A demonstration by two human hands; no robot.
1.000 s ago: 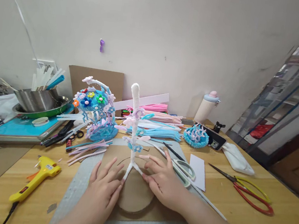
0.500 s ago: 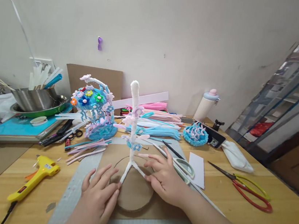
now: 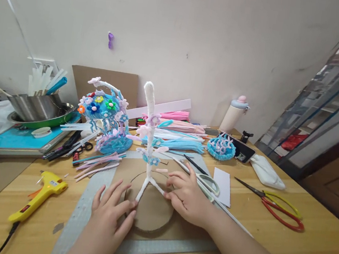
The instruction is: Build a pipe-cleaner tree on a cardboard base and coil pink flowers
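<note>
A white fuzzy stem (image 3: 150, 103) with pink, lilac and blue flowers and leaves stands over a round cardboard disc (image 3: 155, 212), its forked legs resting on it. My left hand (image 3: 107, 219) is at the disc's left edge, fingers spread, the index fingertip by the end of the left leg. Beside the disc's right edge is my right hand (image 3: 189, 198), its fingers apart and one fingertip touching the end of the right leg. Beneath the disc lies a cardboard sheet (image 3: 187, 229) on a grey cutting mat (image 3: 74, 218).
A yellow glue gun (image 3: 38, 197) lies left. Behind are a blue flowered ornament (image 3: 103, 110), pipe cleaners (image 3: 182, 145) and a small blue basket (image 3: 221, 147). On the right are red-and-yellow scissors (image 3: 280, 208), a white card (image 3: 222, 186) and a bottle (image 3: 233, 115); pale-handled scissors (image 3: 208, 184) lie nearer.
The view has shifted slightly, so most things sit a little higher and further left. My left thumb has moved away from the left leg. My right hand remains by the right leg.
</note>
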